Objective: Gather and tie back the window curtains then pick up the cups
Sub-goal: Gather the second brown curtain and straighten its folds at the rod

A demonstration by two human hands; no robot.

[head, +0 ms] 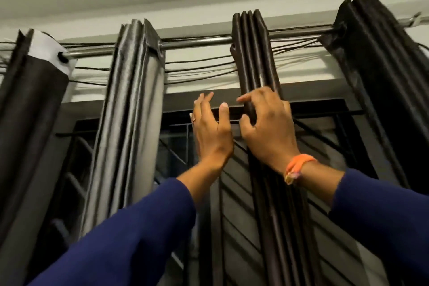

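Four curtain bunches (255, 58) hang on rod (197, 42); window (176, 146) behind; hands between middle bunches

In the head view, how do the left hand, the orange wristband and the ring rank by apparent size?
1. left hand
2. orange wristband
3. ring
Both lie at about arm's length, so nearness hardly changes this.

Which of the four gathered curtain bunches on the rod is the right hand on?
The third bunch from the left: the right hand has fingers on it. The others hang untouched.
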